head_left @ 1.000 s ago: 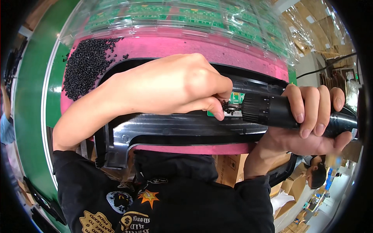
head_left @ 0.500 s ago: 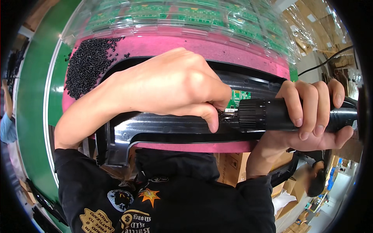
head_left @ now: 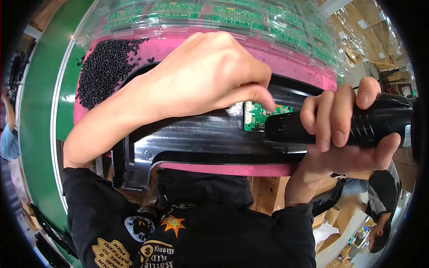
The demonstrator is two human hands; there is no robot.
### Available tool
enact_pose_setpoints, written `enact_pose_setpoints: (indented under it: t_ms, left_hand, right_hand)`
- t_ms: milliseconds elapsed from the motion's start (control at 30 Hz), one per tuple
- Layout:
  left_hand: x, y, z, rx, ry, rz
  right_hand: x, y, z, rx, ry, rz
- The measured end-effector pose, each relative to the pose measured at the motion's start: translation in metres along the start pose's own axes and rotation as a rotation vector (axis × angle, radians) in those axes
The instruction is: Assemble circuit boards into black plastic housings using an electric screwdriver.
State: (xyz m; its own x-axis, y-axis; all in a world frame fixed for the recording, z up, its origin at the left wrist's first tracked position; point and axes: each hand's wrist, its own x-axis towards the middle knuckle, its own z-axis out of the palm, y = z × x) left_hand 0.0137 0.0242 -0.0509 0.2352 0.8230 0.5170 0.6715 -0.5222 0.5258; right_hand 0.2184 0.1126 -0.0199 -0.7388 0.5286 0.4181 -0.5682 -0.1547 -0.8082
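My right hand is wrapped round a black electric screwdriver. The tool's front end meets the lower corner of a green circuit board, where a small dark screw seems to sit. That board lies inside a long, glossy black plastic housing. Above the board, my left hand is closed, with thumb and forefinger curled; whatever it may hold is hidden. Its thumb tip hangs over the board's upper part.
A heap of small black screws lies on the pink mat, left of the housing. Clear plastic trays of green boards stand behind. Cardboard boxes are below the table edge. Another person is at lower right.
The screwdriver has tilted and its front end has come down onto the board's corner. My left hand has moved up and away from the tip, uncovering more of the board.
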Motion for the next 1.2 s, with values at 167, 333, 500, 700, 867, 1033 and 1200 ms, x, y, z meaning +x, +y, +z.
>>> enact_pose_setpoints:
  t_ms: [167,333,500,700,867,1033,1200]
  left_hand:
    - [0.001,0.006,0.001,0.075,-0.001,-0.093]
    - [-0.001,0.004,0.005,0.029,0.042,-0.167]
    - [-0.005,0.0,0.005,0.003,-0.039,-0.154]
    - [-0.008,0.002,0.006,0.02,-0.092,-0.171]
    - [-0.007,0.003,0.007,0.041,-0.103,-0.146]
    - [-0.011,0.0,0.009,0.055,-0.073,-0.054]
    - [-0.01,-0.001,0.001,0.147,-0.29,-0.027]
  right_hand:
    - [-0.002,0.007,0.003,-0.095,-0.005,-0.013]
    - [0.007,0.012,-0.003,-0.071,-0.28,-0.033]
    - [0.008,0.01,0.006,-0.159,-0.291,0.026]
    - [0.009,0.024,0.017,-0.123,-0.274,0.015]
    - [0.007,0.024,0.018,-0.136,-0.299,-0.002]
    - [0.007,0.026,0.013,-0.08,-0.329,-0.082]
    - [0.001,0.023,0.011,-0.07,-0.227,-0.123]
